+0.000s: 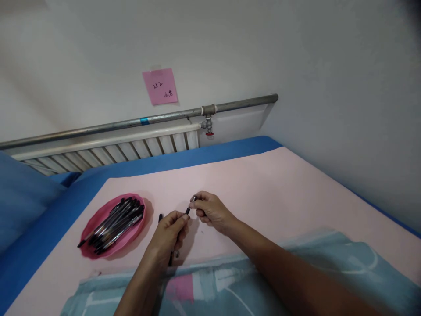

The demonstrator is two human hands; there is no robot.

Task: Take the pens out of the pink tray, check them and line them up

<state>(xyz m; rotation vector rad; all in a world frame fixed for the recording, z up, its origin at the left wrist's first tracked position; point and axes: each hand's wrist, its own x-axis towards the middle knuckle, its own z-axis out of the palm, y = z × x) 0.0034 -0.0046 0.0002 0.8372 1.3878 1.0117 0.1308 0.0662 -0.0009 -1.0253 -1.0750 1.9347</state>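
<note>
My left hand [171, 230] is closed around a pen, and the pen's black end [187, 211] sticks out past the thumb toward my right hand. Just beyond it, my right hand [210, 210] pinches a small dark, glossy pen cap [194, 199] between thumb and fingertips. The cap and the pen end are very close; whether they touch I cannot tell. A black tip [160, 217] shows behind my left hand, its rest hidden. Below that wrist lies a small dark and clear piece [176, 253], partly covered. Left of my hands is a pink oval basket [142, 228] holding several black-and-clear pens [115, 224].
A pale pink sheet [256, 188] covers the surface, over blue cloth [197, 151]. Teal patterned fabric [237, 281] lies along the near edge. Behind are a white radiator [121, 151], a metal pipe [174, 116] with a red-handled valve [209, 134], and a pink note [160, 87].
</note>
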